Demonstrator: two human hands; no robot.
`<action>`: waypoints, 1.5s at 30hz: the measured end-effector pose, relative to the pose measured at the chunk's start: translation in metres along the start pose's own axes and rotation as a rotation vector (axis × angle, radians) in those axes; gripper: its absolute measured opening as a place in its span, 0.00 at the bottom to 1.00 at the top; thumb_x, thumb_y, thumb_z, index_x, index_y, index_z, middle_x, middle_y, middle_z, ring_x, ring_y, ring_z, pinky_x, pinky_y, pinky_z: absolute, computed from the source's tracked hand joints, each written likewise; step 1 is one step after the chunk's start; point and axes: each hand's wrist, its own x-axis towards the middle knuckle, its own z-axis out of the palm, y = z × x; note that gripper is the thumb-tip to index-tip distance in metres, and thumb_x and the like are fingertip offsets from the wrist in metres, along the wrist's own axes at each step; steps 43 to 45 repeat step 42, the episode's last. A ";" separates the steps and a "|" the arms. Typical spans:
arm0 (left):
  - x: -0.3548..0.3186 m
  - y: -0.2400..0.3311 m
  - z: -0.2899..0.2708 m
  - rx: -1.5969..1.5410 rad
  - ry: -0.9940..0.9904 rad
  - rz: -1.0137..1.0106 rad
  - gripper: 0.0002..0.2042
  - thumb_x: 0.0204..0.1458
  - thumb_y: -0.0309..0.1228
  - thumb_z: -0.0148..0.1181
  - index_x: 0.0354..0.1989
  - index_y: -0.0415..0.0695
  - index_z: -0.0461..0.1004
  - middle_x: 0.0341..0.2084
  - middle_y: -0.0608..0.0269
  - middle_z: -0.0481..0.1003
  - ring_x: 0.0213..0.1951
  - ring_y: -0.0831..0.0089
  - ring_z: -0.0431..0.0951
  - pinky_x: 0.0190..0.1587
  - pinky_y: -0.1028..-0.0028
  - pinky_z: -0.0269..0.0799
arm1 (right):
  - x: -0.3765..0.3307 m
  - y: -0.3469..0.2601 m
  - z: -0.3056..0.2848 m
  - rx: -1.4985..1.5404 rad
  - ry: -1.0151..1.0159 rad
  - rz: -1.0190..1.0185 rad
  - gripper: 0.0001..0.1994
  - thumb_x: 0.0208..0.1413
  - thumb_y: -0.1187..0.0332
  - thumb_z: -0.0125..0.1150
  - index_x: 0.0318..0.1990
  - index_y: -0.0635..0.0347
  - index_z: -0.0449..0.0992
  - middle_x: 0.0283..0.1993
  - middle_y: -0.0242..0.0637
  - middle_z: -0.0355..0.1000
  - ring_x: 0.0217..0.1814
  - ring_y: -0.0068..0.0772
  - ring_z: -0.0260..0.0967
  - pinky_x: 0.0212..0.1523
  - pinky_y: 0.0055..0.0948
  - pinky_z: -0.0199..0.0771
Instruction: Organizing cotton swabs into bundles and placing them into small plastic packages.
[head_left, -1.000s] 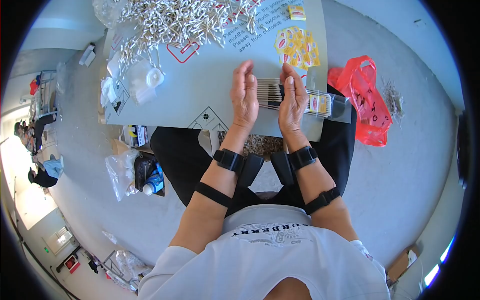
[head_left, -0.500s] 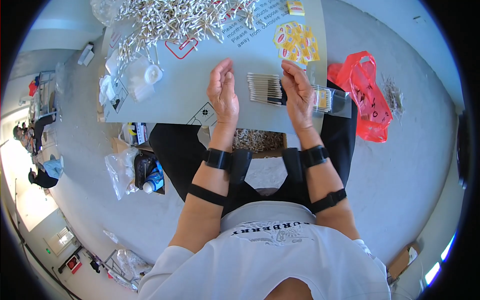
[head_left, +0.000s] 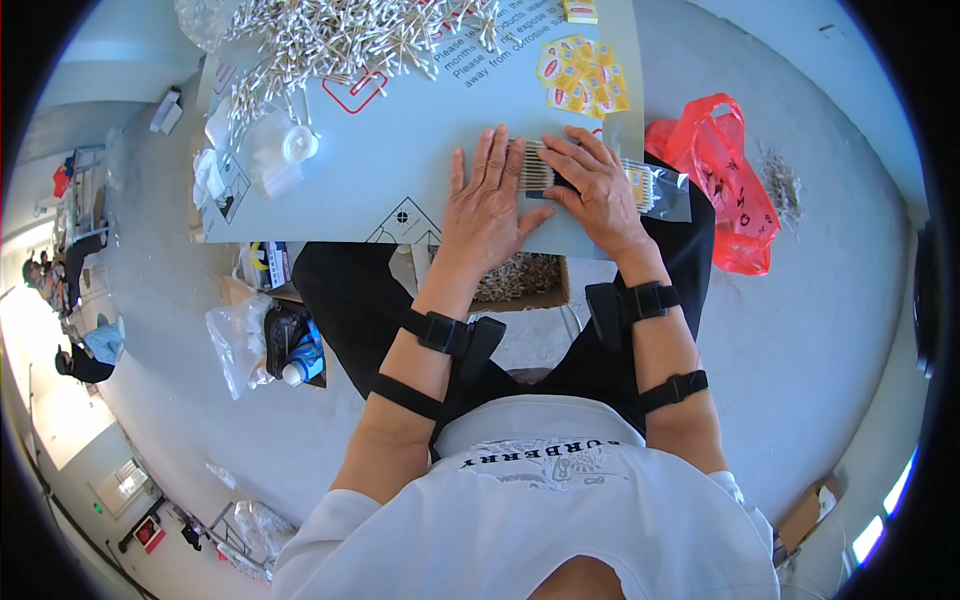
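Note:
A row of cotton swabs lies side by side on the pale grey board across my lap. My left hand lies flat with fingers spread, its fingertips on the left end of the row. From the right, my right hand presses on the same row. A clear plastic bag with a yellow label pokes out from under the right hand. Both forearms carry black straps.
A large loose heap of cotton swabs covers the board's far side, with yellow stickers and a white cap nearby. A red plastic bag lies on the floor at right. Under the board stands a cardboard box of swabs.
Both hands stood on edge around the row a second ago. They then shifted left and have now come down flat onto the swabs.

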 end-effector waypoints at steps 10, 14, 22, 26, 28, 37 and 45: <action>0.000 0.004 0.001 0.002 -0.009 -0.003 0.41 0.53 0.52 0.57 0.70 0.41 0.51 0.71 0.51 0.47 0.73 0.60 0.44 0.71 0.51 0.35 | -0.003 0.005 -0.005 -0.003 0.016 -0.032 0.23 0.44 0.67 0.69 0.52 0.54 0.77 0.59 0.32 0.71 0.66 0.42 0.60 0.64 0.44 0.60; -0.001 0.004 0.004 0.031 -0.037 -0.042 0.40 0.56 0.52 0.53 0.71 0.42 0.48 0.72 0.53 0.45 0.73 0.60 0.42 0.71 0.51 0.36 | -0.025 0.010 -0.028 -0.196 0.187 0.148 0.25 0.53 0.62 0.62 0.60 0.51 0.69 0.66 0.37 0.62 0.71 0.44 0.52 0.69 0.51 0.46; 0.004 0.036 0.018 -0.024 0.034 -0.095 0.41 0.56 0.52 0.53 0.71 0.40 0.46 0.72 0.49 0.44 0.73 0.57 0.41 0.71 0.50 0.34 | -0.060 0.031 -0.016 -0.298 -0.003 0.356 0.29 0.63 0.52 0.49 0.71 0.43 0.54 0.76 0.36 0.44 0.77 0.43 0.39 0.72 0.56 0.31; 0.012 0.056 0.025 -0.039 0.051 -0.136 0.42 0.55 0.52 0.54 0.70 0.38 0.47 0.71 0.47 0.45 0.73 0.56 0.41 0.71 0.49 0.34 | -0.061 0.035 -0.011 -0.229 0.002 0.376 0.29 0.64 0.50 0.46 0.71 0.42 0.53 0.77 0.35 0.41 0.78 0.42 0.36 0.72 0.59 0.29; 0.013 0.059 0.027 -0.040 0.072 -0.120 0.42 0.55 0.53 0.55 0.70 0.37 0.47 0.71 0.47 0.46 0.73 0.56 0.41 0.70 0.49 0.35 | -0.062 0.036 -0.009 -0.197 0.009 0.380 0.29 0.64 0.50 0.46 0.71 0.42 0.52 0.77 0.35 0.40 0.79 0.42 0.35 0.71 0.60 0.28; 0.009 0.075 0.034 -0.056 0.059 -0.101 0.44 0.53 0.53 0.56 0.70 0.38 0.46 0.71 0.48 0.45 0.73 0.57 0.41 0.70 0.49 0.35 | -0.063 0.039 -0.005 -0.071 0.045 0.404 0.28 0.66 0.49 0.42 0.71 0.43 0.53 0.77 0.36 0.40 0.79 0.41 0.32 0.71 0.61 0.26; 0.007 0.080 0.035 -0.065 0.046 -0.091 0.44 0.54 0.53 0.56 0.71 0.38 0.45 0.72 0.49 0.44 0.73 0.57 0.40 0.70 0.49 0.35 | -0.064 0.038 -0.005 -0.050 0.054 0.396 0.28 0.66 0.49 0.41 0.71 0.43 0.53 0.77 0.36 0.40 0.79 0.41 0.32 0.71 0.61 0.25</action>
